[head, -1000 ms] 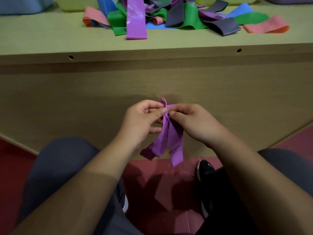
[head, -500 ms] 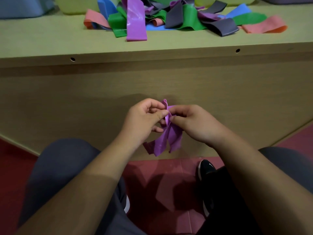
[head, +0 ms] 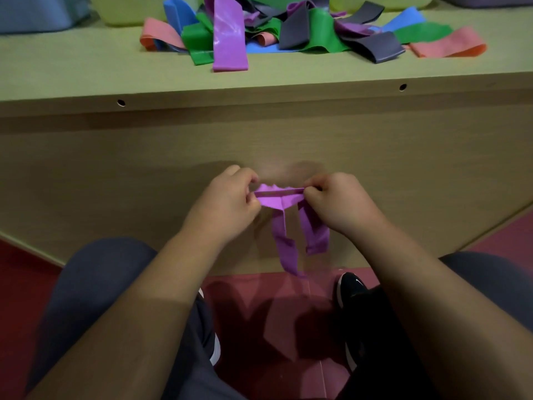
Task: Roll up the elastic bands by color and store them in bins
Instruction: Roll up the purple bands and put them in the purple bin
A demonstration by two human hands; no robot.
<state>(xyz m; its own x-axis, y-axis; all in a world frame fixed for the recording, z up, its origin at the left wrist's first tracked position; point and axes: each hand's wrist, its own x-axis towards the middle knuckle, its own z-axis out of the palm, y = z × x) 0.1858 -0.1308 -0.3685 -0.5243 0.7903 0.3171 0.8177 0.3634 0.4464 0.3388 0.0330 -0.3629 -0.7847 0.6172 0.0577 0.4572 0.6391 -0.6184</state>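
A purple elastic band [head: 281, 199] is stretched flat between my two hands, in front of the wooden table's side panel. My left hand [head: 227, 197] pinches its left end and my right hand [head: 339, 199] pinches its right end. Two loose tails of the band hang down below the stretched part. On the tabletop lies a pile of elastic bands [head: 288, 33] in purple, green, blue, grey and salmon. A yellow-green bin [head: 127, 10] stands at the back left of the pile.
A blue-grey bin [head: 37, 13] stands at the far left of the wooden table [head: 86, 70], and another yellow-green bin [head: 375, 1] at the back right. My knees and a black shoe [head: 350, 287] are below, over a red floor.
My hands have moved apart sideways, pulling the purple band's top from a bunched fold into a flat horizontal strip. The tails hang lower than half a second ago.
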